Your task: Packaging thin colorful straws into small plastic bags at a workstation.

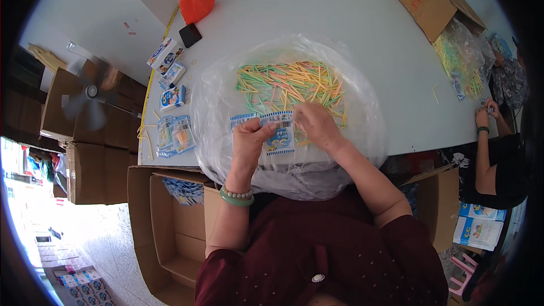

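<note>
A big clear plastic bag (pixel 362 107) lies open on the white table (pixel 317 17), filled with thin sticks (pixel 286 82) in green, yellow, orange and pink. My left hand (pixel 248 139) pinches small blue-and-white printed packets (pixel 277 133) at the bag's near side. My right hand (pixel 317 124) touches the top right of the same packets, fingers curled over the sticks; whether it grips sticks is hidden. Bead and jade bracelets ring my left wrist.
Finished packets (pixel 174 133) lie along the table's left edge, with a black phone (pixel 190 34) and an orange bag (pixel 194 1) beyond. An open cardboard box (pixel 170 221) with packets stands at lower left. Another person's hands (pixel 486 113) work at the right beside a second stick bag (pixel 462 59).
</note>
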Demonstrator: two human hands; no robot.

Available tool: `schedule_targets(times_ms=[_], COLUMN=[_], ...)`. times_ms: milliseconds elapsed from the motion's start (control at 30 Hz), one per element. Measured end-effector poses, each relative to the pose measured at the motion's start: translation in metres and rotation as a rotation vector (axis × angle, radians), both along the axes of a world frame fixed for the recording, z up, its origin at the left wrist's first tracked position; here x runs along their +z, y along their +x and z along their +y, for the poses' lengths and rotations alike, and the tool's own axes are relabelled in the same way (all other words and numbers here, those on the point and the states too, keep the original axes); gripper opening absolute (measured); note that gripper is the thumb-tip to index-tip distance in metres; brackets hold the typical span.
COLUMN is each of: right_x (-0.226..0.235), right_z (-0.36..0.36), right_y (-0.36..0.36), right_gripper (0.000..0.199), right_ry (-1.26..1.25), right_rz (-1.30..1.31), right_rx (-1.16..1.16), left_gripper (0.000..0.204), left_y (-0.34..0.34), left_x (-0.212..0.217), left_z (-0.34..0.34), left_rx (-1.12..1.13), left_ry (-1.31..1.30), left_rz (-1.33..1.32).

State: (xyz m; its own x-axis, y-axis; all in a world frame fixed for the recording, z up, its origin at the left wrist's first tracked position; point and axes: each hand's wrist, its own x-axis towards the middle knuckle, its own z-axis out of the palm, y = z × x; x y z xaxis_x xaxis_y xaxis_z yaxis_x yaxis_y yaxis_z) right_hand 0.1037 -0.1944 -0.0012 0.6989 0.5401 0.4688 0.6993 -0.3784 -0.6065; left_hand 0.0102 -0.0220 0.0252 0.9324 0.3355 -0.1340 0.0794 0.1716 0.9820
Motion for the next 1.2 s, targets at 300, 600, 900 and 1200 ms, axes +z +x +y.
schedule_targets(times_ms=[300, 600, 900, 1200], right_x=[0.034, 0.041, 0.042, 0.059], right_z=[0.001, -0.004, 0.009, 0.001], right_y=[-0.003, -0.007, -0.025, -0.019], right_gripper=[0.017, 0.022, 0.025, 0.007], right_ry=[0.414, 0.459, 0.089, 0.544], right_rz=[0.718, 0.52, 0.288, 0.825], right_rx=[0.155, 0.084, 0.215, 0.111], left_gripper=[0.008, 0.007, 0.011, 0.005], left_y=[-0.004, -0.007, -0.009, -0.017], left_x=[0.004, 0.004, 0.01, 0.005], left_z=[-0.012, -0.012, -0.014, -0.01], left_rx=[-0.026, 0.043, 0.021, 0.049], left_ry=[-0.041, 0.11, 0.248, 0.408], left_rz=[-0.095, 0.001, -0.109, -0.08])
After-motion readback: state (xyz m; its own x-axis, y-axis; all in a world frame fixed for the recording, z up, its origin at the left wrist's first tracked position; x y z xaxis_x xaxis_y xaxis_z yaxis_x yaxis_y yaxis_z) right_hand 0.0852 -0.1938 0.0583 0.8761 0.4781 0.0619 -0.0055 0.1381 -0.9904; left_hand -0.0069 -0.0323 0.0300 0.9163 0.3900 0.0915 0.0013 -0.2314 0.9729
